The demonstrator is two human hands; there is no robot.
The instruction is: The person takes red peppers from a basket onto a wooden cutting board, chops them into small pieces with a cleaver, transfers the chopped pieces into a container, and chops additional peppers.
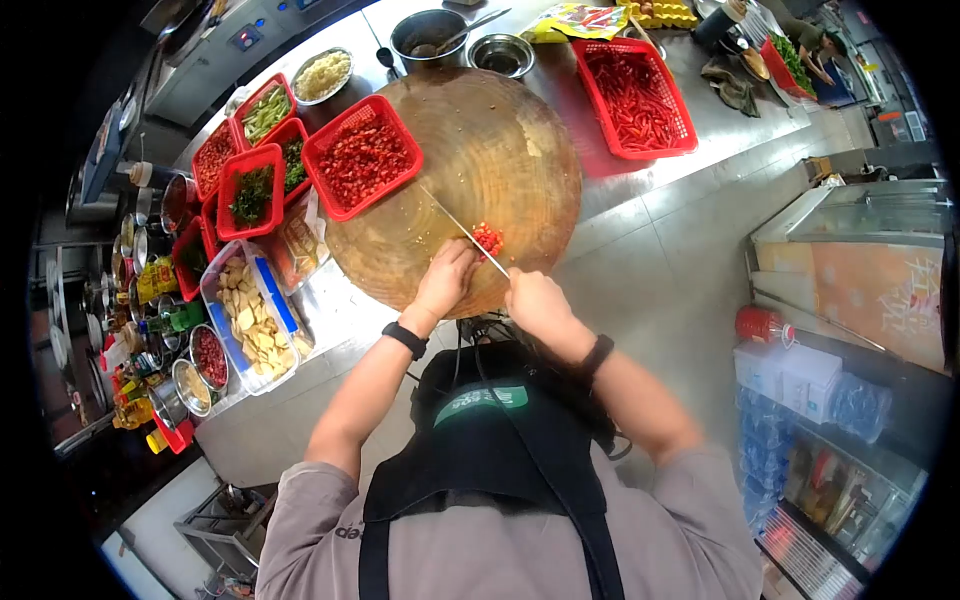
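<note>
1. Here on the round chopping board, the red chilli pieces lie towards the person's side, presumably for comfortable reach.
2. A red basket of chopped chilli sits over the board's left edge, handily close, I'd say.
3. Right hand clamped round the knife handle, blade slanting beside the pieces!
4. Left hand: fingers bunched near the blade, perhaps steadying; whether they're pinching anything, I can't tell.

Arms fwd, hands close tog.; L hand fingers bunched, R hand clenched.
</note>
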